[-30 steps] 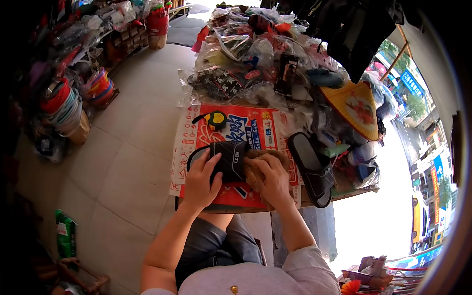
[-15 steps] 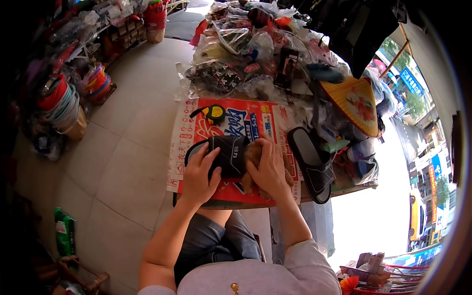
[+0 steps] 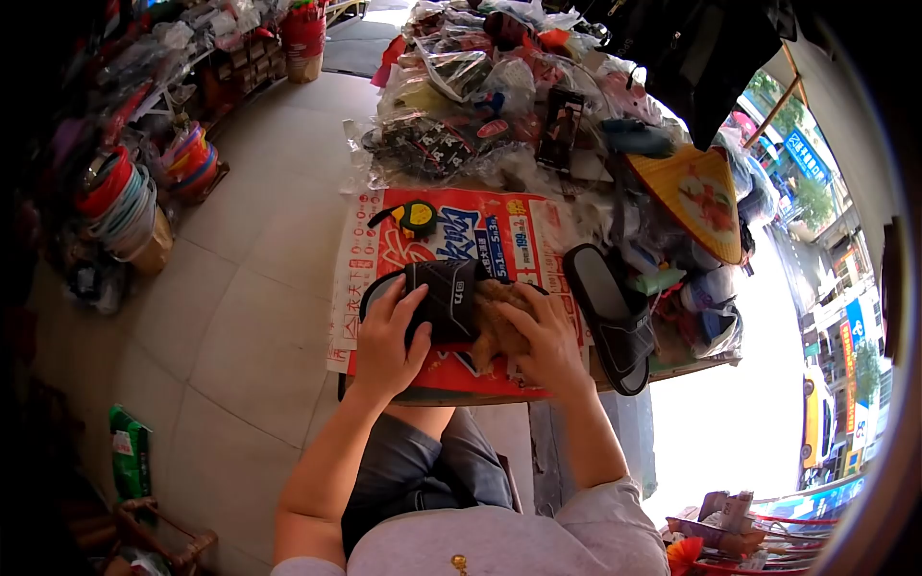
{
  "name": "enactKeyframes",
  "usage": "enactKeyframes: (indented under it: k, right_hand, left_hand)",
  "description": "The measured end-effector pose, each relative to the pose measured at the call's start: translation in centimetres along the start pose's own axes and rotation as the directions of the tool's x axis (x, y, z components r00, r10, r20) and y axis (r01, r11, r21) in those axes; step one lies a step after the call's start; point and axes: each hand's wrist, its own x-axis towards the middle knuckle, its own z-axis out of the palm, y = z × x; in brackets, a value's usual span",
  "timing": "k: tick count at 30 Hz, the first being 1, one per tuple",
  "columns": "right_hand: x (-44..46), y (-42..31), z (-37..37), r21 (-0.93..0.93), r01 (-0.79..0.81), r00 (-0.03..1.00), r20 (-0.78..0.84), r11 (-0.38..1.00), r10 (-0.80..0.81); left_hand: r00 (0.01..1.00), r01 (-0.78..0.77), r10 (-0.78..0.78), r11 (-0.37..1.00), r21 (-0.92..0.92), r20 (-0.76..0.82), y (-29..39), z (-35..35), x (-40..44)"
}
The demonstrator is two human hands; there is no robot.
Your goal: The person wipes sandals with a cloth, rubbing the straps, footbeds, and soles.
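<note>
A black slide sandal [image 3: 448, 300] with white lettering on its strap lies crosswise on the red printed sheet [image 3: 399, 200]. My left hand [image 3: 389, 336] holds it at its left end, fingers on the strap and the thumb against the near side. At the sandal's right opening, my right hand [image 3: 549, 338] presses on a crumpled brown, cloth-like wad [image 3: 497, 322], part of which seems to sit under the strap. The matching slide sandal [image 3: 612, 322] rests to the right, untouched. Behind the held sandal is a yellow and black tape measure [image 3: 417, 217].
Plastic-wrapped goods [image 3: 451, 115] pile up at the table's far end. On the right sits a yellow conical hat [image 3: 693, 204]. Stacked basins [image 3: 120, 197] stand on the floor at left, and a green packet [image 3: 129, 451] lies lower down. A bright street opens on the right.
My right hand has shifted slightly right and its fingers have spread, uncovering more of the brown wad. My left hand and the sandal keep nearly the same place.
</note>
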Motion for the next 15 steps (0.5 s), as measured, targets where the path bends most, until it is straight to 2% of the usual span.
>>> enactKeyframes:
  k: [1, 3, 5, 6, 8, 9, 11, 13, 15]
  right_hand:
    - [-0.4, 0.7, -0.6, 0.043, 0.025, 0.999, 0.019, 0.999, -0.025]
    - [-1.4, 1.6, -2.2, 0.009, 0.037, 0.999, -0.040, 0.999, -0.037]
    - [-2.3, 2.7, -3.7, -0.078, -0.126, 0.979, -0.170, 0.989, 0.111]
    - [-2.3, 2.6, -4.0, -0.083, -0.128, 0.980, -0.164, 0.988, 0.113]
    - [-1.8, 2.2, -4.5, -0.076, -0.234, 0.930, -0.310, 0.969, 0.200]
    - [-1.1, 1.4, -4.6, -0.076, -0.237, 0.928, -0.313, 0.969, 0.203]
    - [1.0, -1.1, -3.6, -0.124, -0.008, 0.999, -0.042, 0.992, 0.003]
    - [2.2, -2.2, 0.5, -0.092, 0.013, 0.998, -0.060, 0.996, -0.018]
    - [2.6, -2.1, 1.4, -0.063, 0.038, 0.996, -0.075, 0.997, -0.043]
  left_hand:
    - [0.999, 0.031, -0.031, 0.999, -0.038, 0.023, 0.1, 0.0, -0.1]
    - [0.999, 0.033, -0.032, 0.999, -0.041, 0.024, 0.0, -0.1, 0.0]
    - [1.000, 0.014, -0.014, 1.000, -0.012, 0.011, -0.3, 0.1, -0.1]
    - [1.000, 0.019, -0.018, 1.000, -0.019, 0.012, -0.3, 0.1, -0.1]
    - [1.000, -0.016, 0.016, 1.000, 0.023, -0.021, -0.4, 0.2, 0.0]
    - [1.000, -0.019, 0.019, 1.000, 0.022, -0.019, -0.3, 0.3, 0.0]
    - [0.999, -0.026, 0.027, 0.999, 0.036, -0.023, -0.5, 0.2, 0.0]
    - [0.999, -0.030, 0.032, 0.999, 0.046, -0.031, -0.5, 0.2, -0.1]
    - [0.999, -0.030, 0.033, 0.998, 0.053, -0.044, -0.6, 0.3, 0.0]
